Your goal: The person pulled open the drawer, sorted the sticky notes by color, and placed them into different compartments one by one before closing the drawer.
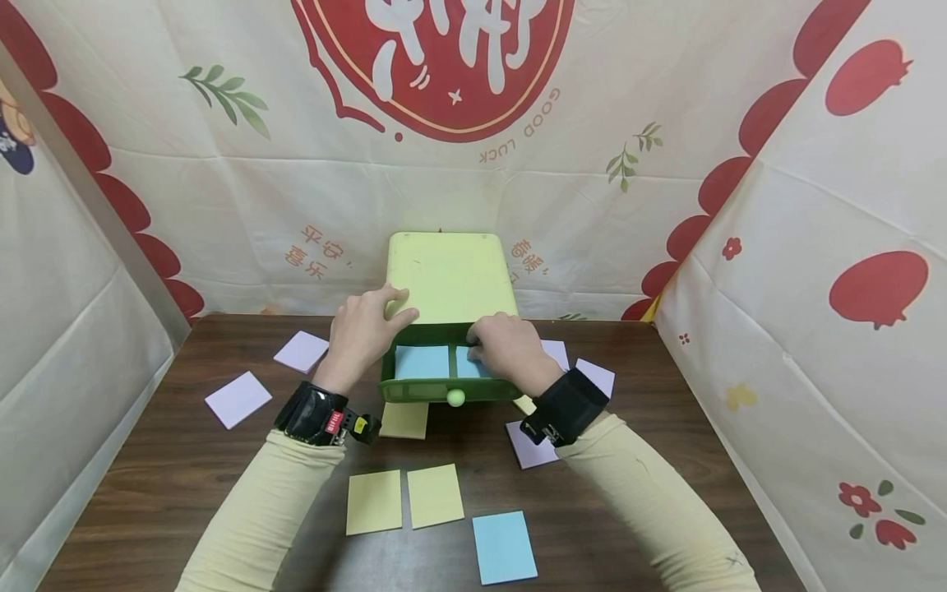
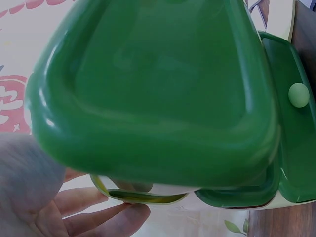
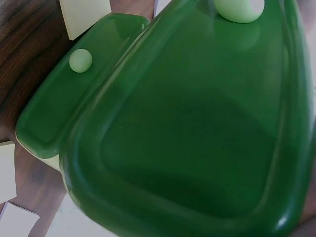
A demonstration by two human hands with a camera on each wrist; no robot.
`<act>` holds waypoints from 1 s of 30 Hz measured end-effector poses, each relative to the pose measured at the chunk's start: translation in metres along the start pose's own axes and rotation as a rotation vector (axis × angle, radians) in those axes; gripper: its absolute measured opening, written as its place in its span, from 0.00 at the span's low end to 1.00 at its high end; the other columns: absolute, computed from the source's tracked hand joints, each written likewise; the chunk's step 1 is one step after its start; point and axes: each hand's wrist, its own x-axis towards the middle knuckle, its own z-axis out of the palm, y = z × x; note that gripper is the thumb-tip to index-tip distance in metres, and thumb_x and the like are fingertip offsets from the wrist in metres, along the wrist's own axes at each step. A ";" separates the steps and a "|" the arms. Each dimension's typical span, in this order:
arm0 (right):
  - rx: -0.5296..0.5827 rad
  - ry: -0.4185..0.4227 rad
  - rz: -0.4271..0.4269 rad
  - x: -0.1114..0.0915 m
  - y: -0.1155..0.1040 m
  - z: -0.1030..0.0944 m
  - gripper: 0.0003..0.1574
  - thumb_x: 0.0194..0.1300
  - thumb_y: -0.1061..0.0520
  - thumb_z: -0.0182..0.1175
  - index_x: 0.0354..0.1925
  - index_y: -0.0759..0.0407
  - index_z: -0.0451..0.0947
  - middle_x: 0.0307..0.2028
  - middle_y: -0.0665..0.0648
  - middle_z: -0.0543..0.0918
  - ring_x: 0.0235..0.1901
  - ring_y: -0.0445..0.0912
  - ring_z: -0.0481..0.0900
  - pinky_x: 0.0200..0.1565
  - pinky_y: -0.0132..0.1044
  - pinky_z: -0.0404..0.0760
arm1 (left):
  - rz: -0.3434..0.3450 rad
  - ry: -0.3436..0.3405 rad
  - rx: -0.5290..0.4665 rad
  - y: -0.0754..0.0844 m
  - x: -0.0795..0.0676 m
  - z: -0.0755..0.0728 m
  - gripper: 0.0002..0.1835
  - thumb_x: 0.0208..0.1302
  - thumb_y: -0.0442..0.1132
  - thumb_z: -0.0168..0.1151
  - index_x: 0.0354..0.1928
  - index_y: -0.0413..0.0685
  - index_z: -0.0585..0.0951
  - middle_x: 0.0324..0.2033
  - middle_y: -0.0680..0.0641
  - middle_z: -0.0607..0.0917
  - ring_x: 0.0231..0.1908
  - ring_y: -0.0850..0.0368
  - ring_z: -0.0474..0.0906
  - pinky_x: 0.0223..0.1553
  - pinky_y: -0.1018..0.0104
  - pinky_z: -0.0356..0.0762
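Head view: near the worktop's [image 1: 644, 362] far edge, the drawer box [image 1: 447, 279] looks light, stiff and slick, best steadied by its sides and pulled by the knob [image 1: 456, 398]. The left hand [image 1: 362, 329], thumb and fingers parted, is at its left side; the right hand [image 1: 512, 349] dips into the open drawer [image 1: 414, 391], its grip hidden. Two compartments hold blue paper pads [image 1: 422, 362], probably bendable, best pinched by their edges.

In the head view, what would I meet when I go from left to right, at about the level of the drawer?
Leftmost purple note → second purple note → left hand → blue note in the left compartment → knob → right hand → rightmost purple note.
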 end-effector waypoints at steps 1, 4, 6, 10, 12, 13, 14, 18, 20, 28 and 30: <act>0.002 0.003 0.003 -0.001 0.000 -0.001 0.06 0.64 0.52 0.65 0.38 0.49 0.87 0.34 0.51 0.87 0.29 0.45 0.78 0.28 0.39 0.74 | 0.000 -0.001 -0.001 0.000 0.000 0.000 0.24 0.65 0.55 0.62 0.59 0.54 0.80 0.64 0.41 0.76 0.13 0.58 0.55 0.19 0.64 0.56; 0.021 0.017 0.014 -0.004 0.002 -0.004 0.09 0.64 0.52 0.65 0.42 0.50 0.87 0.38 0.52 0.88 0.32 0.45 0.80 0.30 0.40 0.77 | -0.002 0.001 -0.005 0.000 0.000 0.000 0.24 0.65 0.55 0.62 0.58 0.54 0.80 0.64 0.42 0.76 0.13 0.57 0.55 0.19 0.63 0.57; 0.037 0.030 0.020 -0.007 0.003 -0.006 0.09 0.64 0.53 0.66 0.42 0.51 0.87 0.39 0.51 0.88 0.34 0.46 0.82 0.32 0.40 0.79 | -0.002 0.002 -0.007 0.001 0.000 0.000 0.23 0.65 0.55 0.62 0.58 0.54 0.81 0.63 0.42 0.77 0.14 0.57 0.56 0.20 0.63 0.57; 0.072 0.059 0.020 -0.011 0.007 -0.012 0.08 0.63 0.53 0.67 0.40 0.52 0.88 0.38 0.51 0.88 0.37 0.47 0.83 0.36 0.42 0.80 | -0.002 -0.002 -0.009 0.001 0.000 0.000 0.23 0.65 0.55 0.62 0.59 0.54 0.80 0.64 0.42 0.76 0.14 0.57 0.56 0.20 0.63 0.57; 0.082 0.070 0.011 -0.014 0.009 -0.015 0.07 0.63 0.53 0.67 0.39 0.51 0.87 0.37 0.51 0.88 0.37 0.47 0.83 0.37 0.42 0.80 | -0.004 -0.005 -0.009 0.002 -0.001 0.000 0.23 0.65 0.55 0.62 0.59 0.54 0.80 0.64 0.41 0.76 0.13 0.57 0.55 0.19 0.63 0.57; 0.086 0.079 0.006 -0.015 0.010 -0.016 0.07 0.63 0.53 0.66 0.39 0.51 0.87 0.37 0.51 0.88 0.37 0.47 0.83 0.37 0.42 0.80 | -0.004 -0.005 -0.009 0.002 -0.001 -0.001 0.23 0.65 0.55 0.62 0.59 0.55 0.80 0.64 0.41 0.76 0.13 0.57 0.55 0.19 0.63 0.57; 0.089 0.087 0.002 -0.016 0.012 -0.018 0.06 0.63 0.53 0.66 0.38 0.51 0.87 0.36 0.51 0.88 0.36 0.47 0.83 0.37 0.42 0.80 | -0.005 -0.005 -0.009 0.002 -0.001 -0.001 0.23 0.65 0.55 0.62 0.59 0.55 0.80 0.64 0.41 0.75 0.12 0.57 0.55 0.18 0.64 0.57; 0.108 0.112 -0.001 -0.021 0.019 -0.022 0.05 0.64 0.52 0.66 0.36 0.50 0.87 0.34 0.50 0.87 0.35 0.46 0.82 0.37 0.42 0.80 | -0.007 -0.007 -0.010 0.003 -0.001 -0.001 0.23 0.66 0.55 0.62 0.59 0.54 0.80 0.64 0.41 0.75 0.13 0.57 0.56 0.19 0.63 0.57; 0.124 0.128 0.001 -0.023 0.023 -0.024 0.05 0.65 0.53 0.65 0.36 0.50 0.86 0.33 0.49 0.87 0.34 0.45 0.82 0.37 0.42 0.79 | -0.010 -0.010 -0.012 0.003 -0.001 -0.001 0.23 0.66 0.55 0.62 0.59 0.55 0.80 0.64 0.41 0.76 0.14 0.57 0.56 0.20 0.63 0.57; 0.129 0.210 0.017 -0.032 0.044 -0.028 0.05 0.65 0.53 0.64 0.37 0.52 0.85 0.31 0.50 0.86 0.30 0.45 0.80 0.35 0.41 0.77 | -0.011 -0.007 -0.012 0.002 -0.001 0.000 0.23 0.66 0.55 0.62 0.59 0.55 0.80 0.63 0.42 0.77 0.14 0.56 0.57 0.19 0.64 0.58; 0.137 0.218 0.037 -0.034 0.049 -0.030 0.06 0.65 0.54 0.65 0.38 0.53 0.85 0.31 0.51 0.86 0.29 0.45 0.78 0.33 0.40 0.75 | -0.015 -0.007 -0.013 0.002 -0.001 0.000 0.23 0.65 0.55 0.62 0.59 0.55 0.80 0.64 0.42 0.77 0.14 0.56 0.58 0.19 0.64 0.58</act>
